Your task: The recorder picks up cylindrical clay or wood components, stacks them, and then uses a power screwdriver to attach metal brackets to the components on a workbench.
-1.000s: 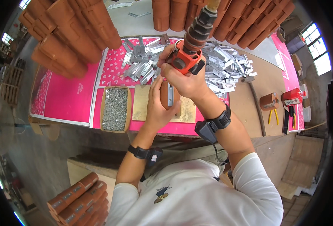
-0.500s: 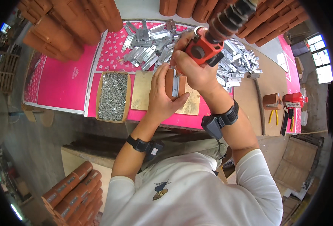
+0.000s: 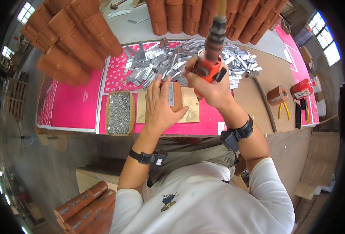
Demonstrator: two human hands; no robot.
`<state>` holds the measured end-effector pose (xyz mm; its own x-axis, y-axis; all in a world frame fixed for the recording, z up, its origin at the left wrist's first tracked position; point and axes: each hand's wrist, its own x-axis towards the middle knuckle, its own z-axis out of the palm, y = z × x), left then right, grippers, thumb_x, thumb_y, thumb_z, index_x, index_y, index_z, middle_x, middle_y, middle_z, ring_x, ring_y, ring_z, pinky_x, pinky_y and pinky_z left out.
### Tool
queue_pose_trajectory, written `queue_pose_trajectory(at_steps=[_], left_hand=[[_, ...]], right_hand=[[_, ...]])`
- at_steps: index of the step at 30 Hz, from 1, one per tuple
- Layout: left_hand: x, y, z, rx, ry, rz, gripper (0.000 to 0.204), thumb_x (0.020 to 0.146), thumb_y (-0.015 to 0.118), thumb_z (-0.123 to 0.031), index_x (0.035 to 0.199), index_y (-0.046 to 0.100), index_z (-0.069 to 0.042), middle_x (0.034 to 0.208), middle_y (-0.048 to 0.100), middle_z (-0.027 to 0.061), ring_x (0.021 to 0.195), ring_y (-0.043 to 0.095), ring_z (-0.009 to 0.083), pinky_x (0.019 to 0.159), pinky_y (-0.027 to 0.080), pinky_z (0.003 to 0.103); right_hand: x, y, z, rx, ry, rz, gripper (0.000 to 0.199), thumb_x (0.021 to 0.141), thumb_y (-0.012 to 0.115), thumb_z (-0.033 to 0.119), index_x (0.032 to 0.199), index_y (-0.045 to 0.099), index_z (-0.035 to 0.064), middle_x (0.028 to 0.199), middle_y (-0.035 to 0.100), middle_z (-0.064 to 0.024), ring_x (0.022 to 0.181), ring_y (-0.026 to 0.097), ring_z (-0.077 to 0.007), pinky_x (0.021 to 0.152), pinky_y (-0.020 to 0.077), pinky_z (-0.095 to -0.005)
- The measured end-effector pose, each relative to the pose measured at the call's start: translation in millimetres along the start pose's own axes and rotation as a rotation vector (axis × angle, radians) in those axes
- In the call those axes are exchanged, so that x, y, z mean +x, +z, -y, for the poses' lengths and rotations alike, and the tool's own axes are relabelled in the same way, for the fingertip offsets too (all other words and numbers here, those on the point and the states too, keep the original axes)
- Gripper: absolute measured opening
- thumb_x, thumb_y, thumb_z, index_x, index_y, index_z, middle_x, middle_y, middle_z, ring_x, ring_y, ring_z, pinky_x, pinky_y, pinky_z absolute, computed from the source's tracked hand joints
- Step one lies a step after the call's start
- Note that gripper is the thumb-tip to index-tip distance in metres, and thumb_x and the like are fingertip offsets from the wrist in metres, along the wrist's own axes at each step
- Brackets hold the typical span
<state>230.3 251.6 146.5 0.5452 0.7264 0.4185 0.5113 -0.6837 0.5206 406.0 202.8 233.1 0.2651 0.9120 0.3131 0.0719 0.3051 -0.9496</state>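
Note:
My left hand (image 3: 158, 102) is closed round a short terracotta-coloured cylinder (image 3: 177, 96), thumb across its near end and fingers over its left side. A narrow metal strip (image 3: 171, 94) lies along the top of the cylinder. Below it is a flat wooden board (image 3: 191, 113). My right hand (image 3: 215, 89) grips a red power screwdriver (image 3: 208, 69) with a dark ribbed upper part. The tool's tip points down just right of the cylinder, apart from the strip. Left of the board stands a cardboard box of screws (image 3: 119, 113).
Loose metal strips (image 3: 145, 70) are heaped behind my hands. Stacked terracotta cylinders stand at the far left (image 3: 77, 43) and back (image 3: 174, 17). At right lie a hammer (image 3: 264, 99), another cylinder (image 3: 277, 95), yellow-handled pliers (image 3: 284, 112) and a red container (image 3: 302, 89). More cylinders (image 3: 82, 201) are stacked lower left.
My right hand has drawn the screwdriver off the strip, to the right of the cylinder. The cylinder has turned, so its strip now sits further left. The whole view has shifted.

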Motion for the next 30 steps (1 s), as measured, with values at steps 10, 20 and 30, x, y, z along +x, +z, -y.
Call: queue_pose_trajectory(at_steps=[10,20,30], left_hand=[[24,-24,8,-0.022,-0.037,0.411,0.108,0.057,0.09,-0.018,0.15,0.038,-0.005,0.137,0.044,0.0206,0.13,0.047,0.0401,0.11,0.043,0.045],[9,-15,83,-0.66,-0.168,0.564,0.114,0.065,0.088,-0.014,0.155,0.019,-0.009,0.153,0.033,0.0192,0.148,0.03,0.0313,0.123,0.023,0.044],[15,-23,88,-0.833,-0.326,0.474,0.081,0.088,0.074,-0.037,0.151,0.037,-0.004,0.152,0.042,0.0191,0.146,0.036,0.0332,0.119,0.029,0.045]], right_hand=[[-59,-38,-51,-0.053,0.025,-0.121,0.02,0.08,0.073,0.004,0.098,0.064,0.0034,0.085,0.064,0.0011,0.078,0.057,-0.006,0.074,0.0497,-0.0258],[-72,-30,-59,0.006,0.006,-0.048,0.017,0.079,0.069,-0.002,0.095,0.063,0.0026,0.087,0.066,-0.0027,0.081,0.062,-0.0092,0.075,0.0518,-0.0279],[-69,-26,-79,-0.033,-0.05,-0.086,0.022,0.078,0.074,0.002,0.097,0.063,0.0035,0.08,0.063,0.0009,0.071,0.055,-0.0057,0.067,0.048,-0.0248]])
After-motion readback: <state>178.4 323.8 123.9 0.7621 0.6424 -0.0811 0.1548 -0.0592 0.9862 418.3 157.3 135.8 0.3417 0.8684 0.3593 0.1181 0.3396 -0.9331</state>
